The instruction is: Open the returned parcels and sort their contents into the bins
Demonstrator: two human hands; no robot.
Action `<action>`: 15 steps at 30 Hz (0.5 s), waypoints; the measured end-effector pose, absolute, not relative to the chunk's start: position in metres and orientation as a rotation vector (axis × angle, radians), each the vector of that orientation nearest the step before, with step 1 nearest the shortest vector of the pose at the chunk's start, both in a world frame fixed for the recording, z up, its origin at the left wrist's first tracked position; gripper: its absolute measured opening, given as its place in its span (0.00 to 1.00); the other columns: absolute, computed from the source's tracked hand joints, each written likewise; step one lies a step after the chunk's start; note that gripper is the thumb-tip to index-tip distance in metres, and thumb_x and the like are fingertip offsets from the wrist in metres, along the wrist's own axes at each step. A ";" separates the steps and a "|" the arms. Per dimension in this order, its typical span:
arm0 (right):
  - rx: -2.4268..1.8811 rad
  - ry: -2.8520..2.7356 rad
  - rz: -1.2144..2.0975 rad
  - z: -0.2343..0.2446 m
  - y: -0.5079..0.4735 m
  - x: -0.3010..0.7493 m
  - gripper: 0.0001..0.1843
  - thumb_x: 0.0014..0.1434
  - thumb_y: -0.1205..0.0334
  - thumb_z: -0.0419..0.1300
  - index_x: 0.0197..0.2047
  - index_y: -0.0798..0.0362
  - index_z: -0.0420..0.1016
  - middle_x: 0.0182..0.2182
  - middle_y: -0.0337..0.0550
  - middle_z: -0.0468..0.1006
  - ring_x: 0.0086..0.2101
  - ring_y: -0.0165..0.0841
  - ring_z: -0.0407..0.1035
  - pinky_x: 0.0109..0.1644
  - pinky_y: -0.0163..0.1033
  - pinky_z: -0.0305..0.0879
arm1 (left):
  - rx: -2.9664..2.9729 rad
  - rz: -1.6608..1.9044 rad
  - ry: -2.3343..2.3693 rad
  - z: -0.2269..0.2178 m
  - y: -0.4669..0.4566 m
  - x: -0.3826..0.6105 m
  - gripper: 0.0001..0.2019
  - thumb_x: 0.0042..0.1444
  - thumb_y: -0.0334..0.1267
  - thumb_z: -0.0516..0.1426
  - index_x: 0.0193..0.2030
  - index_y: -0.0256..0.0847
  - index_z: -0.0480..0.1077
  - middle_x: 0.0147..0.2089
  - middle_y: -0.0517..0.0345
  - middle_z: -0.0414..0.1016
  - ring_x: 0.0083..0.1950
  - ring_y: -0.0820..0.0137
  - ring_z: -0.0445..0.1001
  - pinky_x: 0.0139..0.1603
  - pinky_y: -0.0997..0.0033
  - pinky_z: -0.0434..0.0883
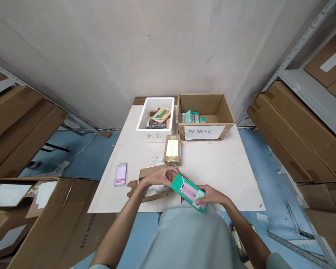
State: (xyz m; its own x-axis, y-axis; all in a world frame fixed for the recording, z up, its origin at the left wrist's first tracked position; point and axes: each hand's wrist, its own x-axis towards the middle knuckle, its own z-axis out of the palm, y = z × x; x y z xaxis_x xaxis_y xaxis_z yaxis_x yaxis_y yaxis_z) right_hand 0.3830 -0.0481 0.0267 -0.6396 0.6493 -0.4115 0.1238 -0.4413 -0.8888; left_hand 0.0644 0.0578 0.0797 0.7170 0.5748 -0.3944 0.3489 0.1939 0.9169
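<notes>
A green and pink product box [187,189] is held tilted over the table's front edge, close to my body. My right hand [210,196] grips its lower right end, thumb across the front face. At the upper left end, my left hand [168,175] has its fingers curled against the box's edge; some fingertips are hidden. Under my left hand and forearm lies an opened cardboard carton [154,199] with white paper-like material inside. Just beyond my left hand stands a taped small brown box [172,150] with a white label.
At the back of the table [215,175], a white bin [155,131] holds books or packets. Beside it, a labelled cardboard box [226,126] contains several green boxes. A blurred purple item [121,174] lies at the left. Carton-filled shelves flank both sides.
</notes>
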 end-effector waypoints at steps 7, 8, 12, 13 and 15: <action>-1.135 -1.336 2.011 0.016 -0.049 0.392 0.44 0.47 0.37 0.82 0.61 0.52 0.82 0.54 0.48 0.87 0.53 0.49 0.80 0.60 0.52 0.77 | 1.280 0.609 1.047 0.091 0.091 0.050 0.25 0.42 0.45 0.76 0.47 0.41 0.81 0.47 0.52 0.82 0.46 0.63 0.78 0.46 0.67 0.74; -1.162 -1.338 1.959 0.009 -0.050 0.394 0.45 0.47 0.37 0.82 0.62 0.52 0.81 0.55 0.49 0.86 0.54 0.50 0.80 0.61 0.54 0.76 | 1.247 0.722 1.112 0.095 0.097 0.047 0.26 0.40 0.47 0.77 0.46 0.41 0.81 0.49 0.51 0.83 0.48 0.61 0.79 0.48 0.65 0.75; -1.335 -1.363 1.727 -0.032 -0.052 0.404 0.50 0.50 0.36 0.79 0.68 0.53 0.76 0.61 0.56 0.83 0.60 0.54 0.77 0.68 0.57 0.73 | 1.129 1.092 1.331 0.111 0.122 0.041 0.33 0.32 0.55 0.79 0.44 0.40 0.81 0.51 0.46 0.84 0.50 0.57 0.80 0.52 0.59 0.76; -1.410 -1.381 1.678 -0.044 -0.053 0.405 0.51 0.50 0.36 0.78 0.70 0.53 0.75 0.63 0.57 0.82 0.63 0.55 0.76 0.70 0.58 0.70 | 1.105 1.157 1.355 0.116 0.126 0.041 0.33 0.31 0.56 0.79 0.43 0.40 0.81 0.51 0.45 0.85 0.52 0.55 0.80 0.53 0.58 0.77; -1.662 -1.439 1.524 -0.068 -0.055 0.406 0.55 0.48 0.40 0.77 0.74 0.53 0.70 0.69 0.57 0.77 0.69 0.57 0.70 0.76 0.60 0.63 | 1.052 1.251 1.374 0.126 0.132 0.043 0.34 0.30 0.58 0.79 0.42 0.40 0.81 0.52 0.45 0.85 0.53 0.54 0.80 0.53 0.57 0.78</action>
State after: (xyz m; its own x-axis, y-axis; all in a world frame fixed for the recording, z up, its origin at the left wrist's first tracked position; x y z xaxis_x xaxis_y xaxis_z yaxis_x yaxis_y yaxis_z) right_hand 0.4057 -0.0554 -0.0680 -0.1622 0.8892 -0.4278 0.3762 -0.3451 -0.8599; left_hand 0.0425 0.1318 0.1256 -0.1625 0.9815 -0.1012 -0.0084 0.1012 0.9948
